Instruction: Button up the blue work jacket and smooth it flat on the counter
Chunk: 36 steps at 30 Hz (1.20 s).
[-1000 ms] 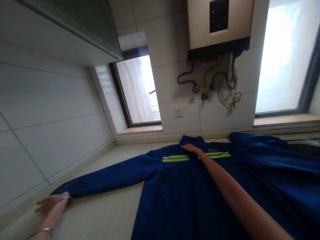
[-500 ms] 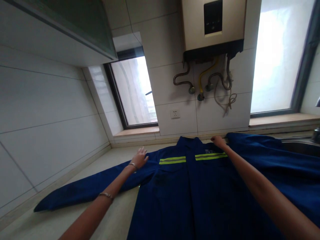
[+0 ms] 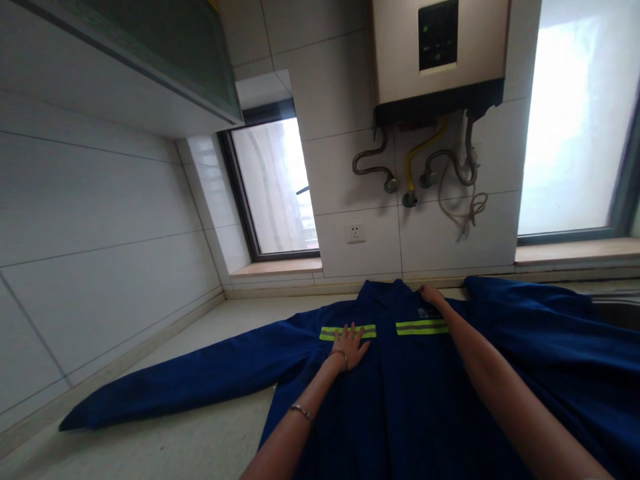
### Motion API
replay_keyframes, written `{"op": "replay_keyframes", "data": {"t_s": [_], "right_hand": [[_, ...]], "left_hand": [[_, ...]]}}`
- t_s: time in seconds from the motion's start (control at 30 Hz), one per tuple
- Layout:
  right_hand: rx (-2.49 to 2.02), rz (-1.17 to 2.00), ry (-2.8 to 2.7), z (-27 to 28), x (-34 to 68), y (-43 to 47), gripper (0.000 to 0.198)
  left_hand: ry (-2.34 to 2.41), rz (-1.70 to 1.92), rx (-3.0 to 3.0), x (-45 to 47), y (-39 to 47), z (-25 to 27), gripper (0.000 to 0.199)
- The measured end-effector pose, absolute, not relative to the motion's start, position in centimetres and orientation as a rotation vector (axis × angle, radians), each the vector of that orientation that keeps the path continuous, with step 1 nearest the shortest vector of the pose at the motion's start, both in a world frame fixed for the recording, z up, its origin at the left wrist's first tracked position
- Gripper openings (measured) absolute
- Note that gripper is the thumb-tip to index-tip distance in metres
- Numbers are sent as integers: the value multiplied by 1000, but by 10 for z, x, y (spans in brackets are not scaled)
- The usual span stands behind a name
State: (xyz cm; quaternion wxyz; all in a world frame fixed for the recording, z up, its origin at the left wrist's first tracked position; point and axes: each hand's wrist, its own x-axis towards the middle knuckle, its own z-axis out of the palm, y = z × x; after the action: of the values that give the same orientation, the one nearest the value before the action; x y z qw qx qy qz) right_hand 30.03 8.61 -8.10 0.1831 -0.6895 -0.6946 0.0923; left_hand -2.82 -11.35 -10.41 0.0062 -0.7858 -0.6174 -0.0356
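A dark blue work jacket [image 3: 345, 407] with yellow-green reflective strips lies front up, its collar towards the wall. One sleeve stretches out to the left; the other side lies in folds at the right. My left hand [image 3: 350, 348] rests flat on the chest just below the left strip, fingers spread. At the shoulder beside the collar, my right hand [image 3: 431, 295] is closed on the jacket's edge. Two bracelets circle my left wrist and forearm.
The jacket lies on a pale countertop [image 3: 210, 433] against a tiled wall. A sink [image 3: 617, 313] is partly visible at the right. Above hang a water heater [image 3: 440, 60] with hoses and, at upper left, a cabinet [image 3: 150, 60]. A socket [image 3: 356, 233] sits low on the wall.
My left hand has moved right, from the left sleeve's shoulder onto the chest. My right hand stays near the collar, slightly closer to it. The view has shifted a little.
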Motion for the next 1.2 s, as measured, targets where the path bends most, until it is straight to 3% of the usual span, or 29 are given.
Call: {"op": "replay_keyframes", "data": {"t_s": [0.2,0.43,0.67,0.97,1.2], "right_hand": [[-2033,233,-1857,-89,286,91,38],[-1801,282,-1992,-77,245,97,64],[-1662,207,-2061,-49,229,97,36],[-1753,-61,-1974,-40,176,58,52],[-1536,166,-2429,-68,47,9,61]], "left_hand": [[-1971,-136,-2448,-27,-116,-102,71],[-1994,-153,-2455,-26,-120,-98,71],[-2011,-137,-2451,-24,-122,-95,70],[-1993,-158,-2457,-26,-122,-97,70],[-1956,-143,-2466,-26,-124,-95,69]]}}
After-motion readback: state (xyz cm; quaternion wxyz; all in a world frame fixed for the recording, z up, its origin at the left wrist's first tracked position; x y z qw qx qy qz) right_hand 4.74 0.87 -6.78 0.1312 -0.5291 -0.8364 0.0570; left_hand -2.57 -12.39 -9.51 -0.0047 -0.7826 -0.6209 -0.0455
